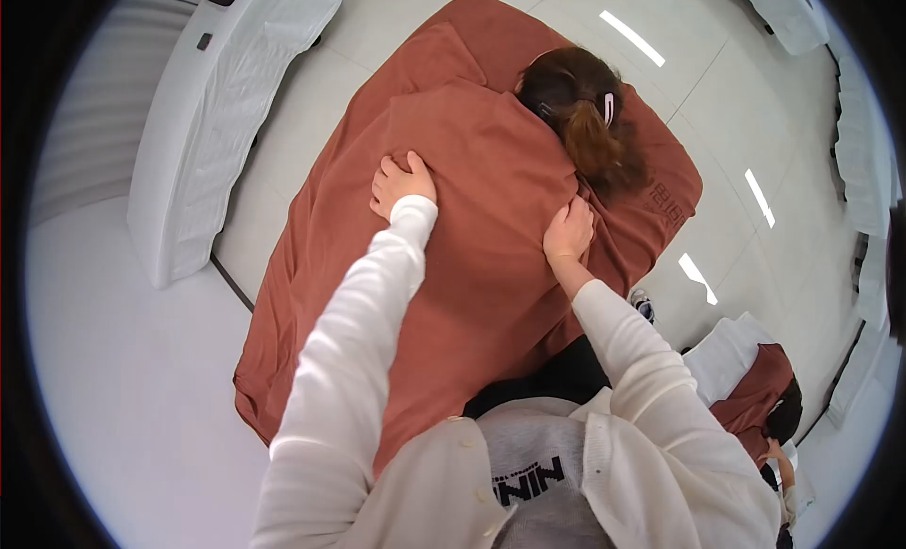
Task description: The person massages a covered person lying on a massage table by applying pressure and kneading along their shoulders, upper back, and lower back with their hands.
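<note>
left hand (pixel 403 185) loose on rust-red sheet (pixel 472 285) | right hand (pixel 569 229) there too, can't tell if gripping | person's head (pixel 569 86) just past it | shiny tiles (pixel 717 115) further right, white bed (pixel 217 143) off left

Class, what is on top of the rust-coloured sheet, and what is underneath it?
The wearer's left hand and right hand rest on the rust-coloured sheet. A person's head shows beyond its edge; the body beneath is covered, its exact pose hidden.

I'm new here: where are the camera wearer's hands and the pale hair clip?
Left hand (pixel 403 185): head view, back of hand.
Right hand (pixel 569 232): head view, back of hand.
Pale hair clip (pixel 609 109): head view, its middle.
</note>
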A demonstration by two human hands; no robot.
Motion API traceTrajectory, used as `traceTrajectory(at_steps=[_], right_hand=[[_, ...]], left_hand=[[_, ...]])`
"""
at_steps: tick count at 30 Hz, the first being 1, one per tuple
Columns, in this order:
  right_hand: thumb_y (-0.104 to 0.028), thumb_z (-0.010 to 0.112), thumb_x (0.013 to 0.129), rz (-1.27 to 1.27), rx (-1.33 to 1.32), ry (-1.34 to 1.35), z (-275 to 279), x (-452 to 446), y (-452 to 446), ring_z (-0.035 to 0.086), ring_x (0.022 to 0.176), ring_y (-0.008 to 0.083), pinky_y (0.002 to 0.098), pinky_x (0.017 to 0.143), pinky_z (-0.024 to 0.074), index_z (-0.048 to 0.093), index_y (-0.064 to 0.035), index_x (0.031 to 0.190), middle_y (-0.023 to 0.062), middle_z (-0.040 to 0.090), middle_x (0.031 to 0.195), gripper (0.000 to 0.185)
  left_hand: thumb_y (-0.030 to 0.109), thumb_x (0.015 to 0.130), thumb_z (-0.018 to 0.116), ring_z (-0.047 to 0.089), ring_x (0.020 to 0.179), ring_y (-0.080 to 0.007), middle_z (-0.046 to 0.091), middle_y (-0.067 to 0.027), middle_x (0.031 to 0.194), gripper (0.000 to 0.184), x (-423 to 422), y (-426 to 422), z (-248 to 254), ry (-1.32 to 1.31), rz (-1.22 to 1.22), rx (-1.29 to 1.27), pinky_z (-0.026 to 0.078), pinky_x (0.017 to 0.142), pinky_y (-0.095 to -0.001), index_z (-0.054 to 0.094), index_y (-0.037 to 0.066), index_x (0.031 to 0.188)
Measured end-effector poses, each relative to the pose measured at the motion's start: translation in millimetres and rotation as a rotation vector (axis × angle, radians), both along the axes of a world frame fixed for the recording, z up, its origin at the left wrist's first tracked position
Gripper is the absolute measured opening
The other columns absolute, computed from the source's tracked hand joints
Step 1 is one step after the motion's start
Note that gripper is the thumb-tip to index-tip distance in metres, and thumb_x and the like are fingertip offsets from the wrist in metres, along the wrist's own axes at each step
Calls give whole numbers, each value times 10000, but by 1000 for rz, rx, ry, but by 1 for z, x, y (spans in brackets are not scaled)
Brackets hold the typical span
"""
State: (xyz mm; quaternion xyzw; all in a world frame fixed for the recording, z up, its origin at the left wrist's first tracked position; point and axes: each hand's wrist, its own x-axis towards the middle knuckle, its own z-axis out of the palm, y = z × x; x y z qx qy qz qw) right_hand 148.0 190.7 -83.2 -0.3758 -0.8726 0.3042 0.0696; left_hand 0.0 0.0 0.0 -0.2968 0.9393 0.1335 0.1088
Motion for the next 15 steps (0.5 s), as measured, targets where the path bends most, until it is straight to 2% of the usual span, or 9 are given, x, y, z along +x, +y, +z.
traceTrajectory(at_steps=[2, 3, 7, 9, 10, 12, 15], right_hand=[[-214, 506, 903, -11, 5, -29, 4, 3, 2, 534, 1092, 368, 488, 915, 425, 561, -39, 1180, 162, 610, 1147, 332], [-214, 506, 903, 9, 46, -45, 1, 11, 18, 534, 1092, 368, 488, 915, 425, 561, -39, 1180, 162, 610, 1147, 332], [-208, 500, 900, -3, 15, -58, 12, 21, 26, 529, 1090, 378, 492, 910, 427, 560, -36, 1176, 167, 610, 1134, 331], [-212, 498, 900, 30, 58, -6, 7, 21, 26, 529, 1094, 375, 493, 909, 427, 562, -36, 1168, 173, 610, 1136, 327], [-212, 498, 900, 26, 60, -18, 5, 22, 24, 529, 1094, 375, 493, 909, 427, 562, -36, 1168, 173, 610, 1136, 327], [-218, 494, 902, 2, 61, -35, -3, 14, 23, 530, 1090, 370, 495, 905, 428, 565, -36, 1150, 168, 611, 1133, 315], [-224, 489, 906, -19, 33, -83, -3, 9, 23, 531, 1082, 367, 499, 899, 428, 566, -37, 1131, 159, 611, 1128, 303]], left_hand=[[501, 921, 479, 443, 1303, -291, 508, -135, 1388, 604, 10, 7, 1, 186, -111, -93, 284, 1086, -523, 473, 85, 1360], [501, 921, 479, 443, 1303, -291, 508, -135, 1388, 604, 22, 17, -16, 171, -87, -54, 284, 1086, -523, 473, 85, 1360], [449, 907, 524, 451, 1285, -312, 515, -156, 1357, 566, 63, -3, -21, 343, -410, -43, 307, 1068, -520, 494, 66, 1322], [452, 899, 525, 459, 1271, -314, 517, -161, 1340, 577, 62, -16, -28, 391, -440, 3, 315, 1059, -522, 490, 75, 1334], [452, 899, 525, 459, 1271, -314, 517, -161, 1340, 577, 56, -12, -22, 380, -444, 8, 315, 1059, -522, 490, 75, 1334], [451, 890, 528, 464, 1260, -319, 521, -161, 1322, 583, 30, -1, -14, 209, -287, 11, 323, 1051, -521, 483, 86, 1342], [449, 881, 532, 467, 1250, -326, 527, -162, 1306, 589, 11, 16, -14, 150, -190, -29, 329, 1046, -522, 476, 91, 1346]])
